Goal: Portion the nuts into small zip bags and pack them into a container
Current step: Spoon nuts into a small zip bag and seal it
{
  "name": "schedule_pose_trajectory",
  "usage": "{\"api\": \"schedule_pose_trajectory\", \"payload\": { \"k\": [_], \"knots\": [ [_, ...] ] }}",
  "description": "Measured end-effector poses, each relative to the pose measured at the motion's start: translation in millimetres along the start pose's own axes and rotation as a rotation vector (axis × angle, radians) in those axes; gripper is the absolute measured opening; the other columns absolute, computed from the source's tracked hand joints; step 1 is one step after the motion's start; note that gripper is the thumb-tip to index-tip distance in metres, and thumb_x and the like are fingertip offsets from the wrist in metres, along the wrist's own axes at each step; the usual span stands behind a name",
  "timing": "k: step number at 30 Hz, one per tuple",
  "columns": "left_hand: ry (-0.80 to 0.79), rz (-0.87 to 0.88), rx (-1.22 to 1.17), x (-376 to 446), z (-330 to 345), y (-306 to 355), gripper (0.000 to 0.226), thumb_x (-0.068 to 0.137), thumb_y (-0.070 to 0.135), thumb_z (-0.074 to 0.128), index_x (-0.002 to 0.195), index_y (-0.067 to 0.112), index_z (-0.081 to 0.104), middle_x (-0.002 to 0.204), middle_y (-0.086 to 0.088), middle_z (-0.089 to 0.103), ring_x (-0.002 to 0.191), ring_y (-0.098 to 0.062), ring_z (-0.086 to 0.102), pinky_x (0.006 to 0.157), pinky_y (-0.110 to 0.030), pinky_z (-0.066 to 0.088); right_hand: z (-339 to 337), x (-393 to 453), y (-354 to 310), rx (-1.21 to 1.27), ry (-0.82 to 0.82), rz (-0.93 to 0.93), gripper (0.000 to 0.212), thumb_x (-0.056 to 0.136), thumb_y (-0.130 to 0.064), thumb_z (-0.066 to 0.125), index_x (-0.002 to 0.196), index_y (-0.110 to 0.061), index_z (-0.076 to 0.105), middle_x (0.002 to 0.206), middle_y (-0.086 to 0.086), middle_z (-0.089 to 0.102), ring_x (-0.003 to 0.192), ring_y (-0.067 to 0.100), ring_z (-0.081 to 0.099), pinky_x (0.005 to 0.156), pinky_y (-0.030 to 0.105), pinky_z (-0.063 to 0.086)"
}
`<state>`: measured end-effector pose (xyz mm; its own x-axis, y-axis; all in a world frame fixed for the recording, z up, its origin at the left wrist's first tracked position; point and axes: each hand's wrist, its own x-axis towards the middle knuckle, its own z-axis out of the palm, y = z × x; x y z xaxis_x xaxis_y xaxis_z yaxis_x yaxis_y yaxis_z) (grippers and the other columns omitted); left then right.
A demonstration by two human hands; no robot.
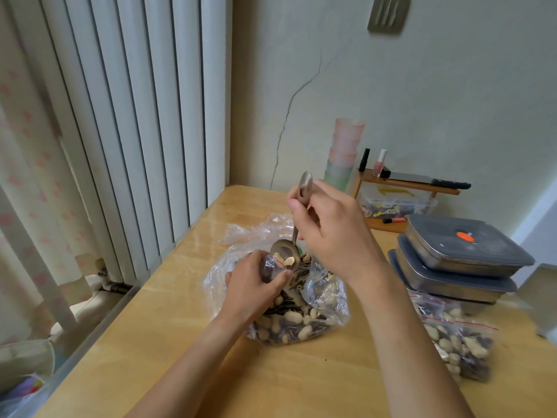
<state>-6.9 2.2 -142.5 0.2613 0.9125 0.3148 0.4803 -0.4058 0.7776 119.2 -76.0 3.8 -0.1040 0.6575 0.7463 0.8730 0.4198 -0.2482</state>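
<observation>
Over the big bag (289, 315), nuts are being spooned into a small bag (271, 268).
The small bag is pinched open by the left hand (256, 285) so nuts drop in; the spoon (284, 254) is gripped tilted by the right hand (328, 233), its bowl just above the left fingers.

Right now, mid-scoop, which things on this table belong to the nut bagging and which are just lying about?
In the job:
left hand gripping the small zip bag
right hand holding the spoon
big bag of nuts
filled zip bags
stacked lidded steel containers

Lying about:
stacked plastic cups
nail polish bottle
wooden shelf
clear box of small items
</observation>
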Motion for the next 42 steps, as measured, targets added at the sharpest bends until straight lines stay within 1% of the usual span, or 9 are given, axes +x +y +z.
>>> {"api": "schedule_pose_trajectory", "payload": {
  "k": [7,12,15,19,25,32,35,38,42],
  "knots": [
    [0.025,0.001,-0.138,-2,-3,4,0.040,0.082,0.058,0.074,0.103,0.031,0.053,0.080,0.007,0.067,0.074,-0.009,0.064,0.073,-0.038,0.055,-1,2,-1,-0.035,0.112,-0.111,0.017,0.107,-0.011,0.051,0.099,-0.001,0.063,0.084,0.003,0.057,0.066,0.015,0.053,0.060,0.024,0.043],
    [0.031,0.022,-0.190,-4,-6,8,0.042,0.085,0.048,0.076,0.112,0.024,0.054,0.080,0.008,0.068,0.074,0.001,0.064,0.062,-0.015,0.047,-3,2,-3,-0.022,0.145,-0.134,0.016,0.106,-0.010,0.053,0.100,0.000,0.064,0.085,0.004,0.058,0.066,0.015,0.057,0.062,0.016,0.042],
    [0.032,0.032,-0.211,-5,-8,11,0.041,0.086,0.043,0.077,0.113,0.021,0.055,0.085,0.010,0.069,0.077,0.007,0.063,0.063,-0.008,0.043,-3,2,-2,-0.016,0.150,-0.143,0.017,0.106,-0.011,0.052,0.099,0.000,0.064,0.085,0.005,0.059,0.065,0.016,0.060,0.060,0.020,0.044],
    [0.025,0.036,-0.215,-6,-9,12,0.041,0.088,0.042,0.076,0.114,0.018,0.054,0.085,0.010,0.068,0.077,0.009,0.062,0.063,-0.009,0.044,-3,1,3,0.011,0.142,-0.109,0.018,0.107,-0.013,0.051,0.099,-0.002,0.063,0.087,0.004,0.060,0.066,0.018,0.065,0.059,0.027,0.047],
    [0.037,0.075,-0.170,-5,-7,6,0.038,0.087,0.046,0.076,0.109,0.025,0.053,0.083,0.008,0.068,0.074,-0.004,0.063,0.062,-0.019,0.049,1,-2,19,-0.019,0.175,0.016,0.018,0.107,-0.015,0.051,0.095,-0.007,0.062,0.082,0.000,0.060,0.067,0.017,0.065,0.062,0.035,0.050],
    [0.058,0.208,-0.237,-6,-10,8,0.038,0.088,0.055,0.070,0.114,0.032,0.055,0.108,0.019,0.063,0.103,-0.003,0.061,0.087,-0.020,0.049,1,-5,28,-0.043,0.226,0.102,0.025,0.108,-0.020,0.048,0.093,-0.006,0.062,0.083,0.002,0.061,0.067,0.018,0.067,0.058,0.036,0.053],
    [0.025,0.200,-0.301,-10,-13,11,0.042,0.088,0.054,0.069,0.119,0.031,0.053,0.109,0.021,0.062,0.100,-0.005,0.064,0.085,-0.015,0.048,2,-5,32,-0.073,0.198,0.135,0.024,0.107,-0.020,0.049,0.092,-0.008,0.063,0.080,0.000,0.061,0.069,0.017,0.065,0.063,0.032,0.050],
    [-0.022,0.131,-0.298,-10,-12,8,0.050,0.086,0.057,0.065,0.123,0.028,0.049,0.107,0.023,0.063,0.087,0.001,0.064,0.077,-0.012,0.047,4,-6,34,-0.066,0.163,0.183,0.021,0.107,-0.019,0.051,0.092,-0.010,0.063,0.076,-0.001,0.060,0.071,0.017,0.065,0.066,0.027,0.047],
    [-0.088,0.075,-0.231,-9,-8,1,0.046,0.092,0.051,0.062,0.121,0.025,0.037,0.107,0.020,0.061,0.086,-0.001,0.062,0.077,-0.024,0.054,4,-6,36,-0.042,0.153,0.201,0.022,0.107,-0.021,0.051,0.090,-0.010,0.062,0.076,-0.001,0.062,0.071,0.019,0.067,0.067,0.035,0.051]
  ]
}}
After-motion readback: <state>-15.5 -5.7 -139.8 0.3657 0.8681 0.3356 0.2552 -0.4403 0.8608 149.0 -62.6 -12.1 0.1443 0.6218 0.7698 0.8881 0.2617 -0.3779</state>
